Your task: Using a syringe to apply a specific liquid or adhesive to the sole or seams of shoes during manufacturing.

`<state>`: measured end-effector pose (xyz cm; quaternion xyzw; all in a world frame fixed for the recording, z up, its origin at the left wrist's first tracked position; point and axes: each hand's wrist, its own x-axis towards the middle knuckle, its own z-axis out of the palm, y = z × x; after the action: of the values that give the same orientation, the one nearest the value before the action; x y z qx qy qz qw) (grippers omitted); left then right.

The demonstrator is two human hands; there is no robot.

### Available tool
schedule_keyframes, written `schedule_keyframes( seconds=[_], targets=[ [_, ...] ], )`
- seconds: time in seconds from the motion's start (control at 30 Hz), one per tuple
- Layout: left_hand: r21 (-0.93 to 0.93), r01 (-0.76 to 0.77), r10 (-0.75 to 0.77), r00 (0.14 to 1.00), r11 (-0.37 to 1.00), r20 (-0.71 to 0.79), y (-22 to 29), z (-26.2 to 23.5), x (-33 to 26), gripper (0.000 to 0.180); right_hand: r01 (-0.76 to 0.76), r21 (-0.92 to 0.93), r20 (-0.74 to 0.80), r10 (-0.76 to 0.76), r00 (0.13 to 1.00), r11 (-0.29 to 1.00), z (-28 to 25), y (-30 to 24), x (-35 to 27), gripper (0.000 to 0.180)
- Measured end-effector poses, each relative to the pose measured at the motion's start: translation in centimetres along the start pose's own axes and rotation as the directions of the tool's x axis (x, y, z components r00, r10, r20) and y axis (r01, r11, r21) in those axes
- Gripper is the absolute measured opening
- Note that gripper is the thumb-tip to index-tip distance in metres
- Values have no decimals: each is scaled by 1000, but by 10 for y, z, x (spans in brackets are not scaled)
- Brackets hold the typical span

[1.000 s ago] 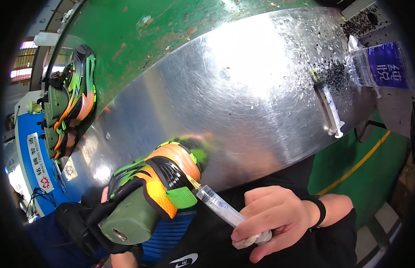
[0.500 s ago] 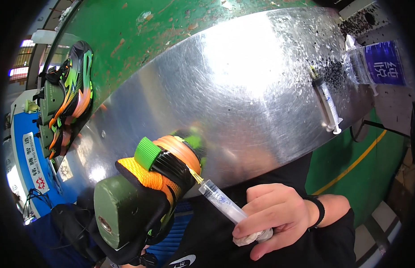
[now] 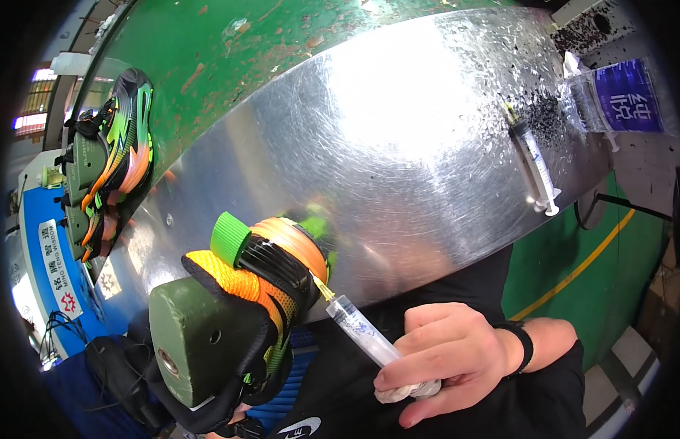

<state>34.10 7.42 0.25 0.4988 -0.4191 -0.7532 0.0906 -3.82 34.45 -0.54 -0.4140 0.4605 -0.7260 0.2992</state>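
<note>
In my right hand is a syringe, gripped around its barrel and plunger end, with whitish wrapping under the fingers. Its yellow needle tip touches the black and orange sole edge of a sports shoe. A dark green shoe last fills the shoe, which lies tilted with a green pull tab and an orange collar. Below the shoe, only a bit of my left hand and a dark wristband show; it supports the shoe from behind, with its fingers hidden.
A shiny metal plate covers the green bench. Another syringe lies at its right, by black specks and a clear bottle with a purple label. More shoes on lasts stand at the left, near a blue machine.
The shoe has tilted and shifted slightly to the left. My right hand has moved a little left and down, with the syringe tip still at the sole edge.
</note>
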Motion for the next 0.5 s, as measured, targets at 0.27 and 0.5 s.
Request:
schedule_keyframes(
  seconds=[0.27, 0.5],
  targets=[
    [-155, 292, -262, 947, 944, 186, 18, -4, -7, 38, -8, -30, 1, 8, 1000, 1000, 0, -10, 7, 36],
    [352, -214, 278, 950, 911, -141, 75, 122, 45, 52, 24, -437, -3, -28, 1000, 899, -34, -31, 5, 38]
  ],
)
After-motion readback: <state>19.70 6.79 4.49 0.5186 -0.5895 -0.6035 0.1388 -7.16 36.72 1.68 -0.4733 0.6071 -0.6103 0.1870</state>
